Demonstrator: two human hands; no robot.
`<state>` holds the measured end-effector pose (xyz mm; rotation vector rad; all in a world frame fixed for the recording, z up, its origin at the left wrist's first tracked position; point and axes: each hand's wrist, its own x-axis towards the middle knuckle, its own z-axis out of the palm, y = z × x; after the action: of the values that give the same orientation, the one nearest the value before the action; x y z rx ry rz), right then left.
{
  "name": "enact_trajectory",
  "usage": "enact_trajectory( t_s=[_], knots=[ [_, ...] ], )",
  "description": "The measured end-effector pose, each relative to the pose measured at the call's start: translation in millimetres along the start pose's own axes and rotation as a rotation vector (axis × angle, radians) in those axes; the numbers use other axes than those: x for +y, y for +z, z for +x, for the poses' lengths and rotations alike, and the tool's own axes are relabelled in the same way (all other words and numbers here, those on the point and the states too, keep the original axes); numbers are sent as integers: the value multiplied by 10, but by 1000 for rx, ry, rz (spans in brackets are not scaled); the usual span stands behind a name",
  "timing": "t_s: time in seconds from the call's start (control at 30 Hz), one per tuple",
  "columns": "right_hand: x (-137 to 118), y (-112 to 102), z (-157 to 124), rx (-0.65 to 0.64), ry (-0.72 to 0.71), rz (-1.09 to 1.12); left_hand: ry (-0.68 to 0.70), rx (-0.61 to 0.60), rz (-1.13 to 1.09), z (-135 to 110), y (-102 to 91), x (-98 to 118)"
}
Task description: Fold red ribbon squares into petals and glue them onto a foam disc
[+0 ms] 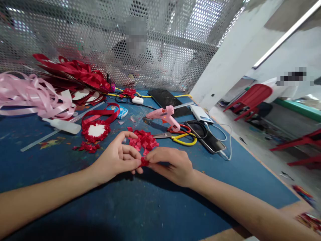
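Between my two hands is a small piece of red ribbon, pinched from both sides. My left hand grips its left end between thumb and fingers. The fingertips of my right hand close on the other end. Just beyond lies a pile of folded red ribbon pieces. A rosette with a white centre and red ruffled edge rests to the left, a red ribbon loop behind it. Scissors with yellow and red handles and a pink glue gun lie past my right hand.
Pink ribbon and red ribbons are heaped at the back left. A white squeeze bottle lies near a glue stick. A phone and a power bank with cables are at right. Perforated metal sheet stands behind.
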<state>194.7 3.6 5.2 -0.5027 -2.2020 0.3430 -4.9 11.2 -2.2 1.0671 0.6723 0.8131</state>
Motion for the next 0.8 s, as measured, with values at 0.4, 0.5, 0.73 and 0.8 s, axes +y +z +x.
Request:
enact_trajectory(
  t_s=[0.4,0.5,0.73,0.8],
  knots=[
    [36,-15,-6,-66,-19,74,-72,-48,48,25,-8,18],
    [10,-27,-5,-82,8,57,-69,-39,51,23,0,26],
    [-36,-15,38,-30,90,70,-15,2,61,-2,23,17],
    [-34,-7,47,-8,112,79,-6,6,66,-3,22,14]
  ],
)
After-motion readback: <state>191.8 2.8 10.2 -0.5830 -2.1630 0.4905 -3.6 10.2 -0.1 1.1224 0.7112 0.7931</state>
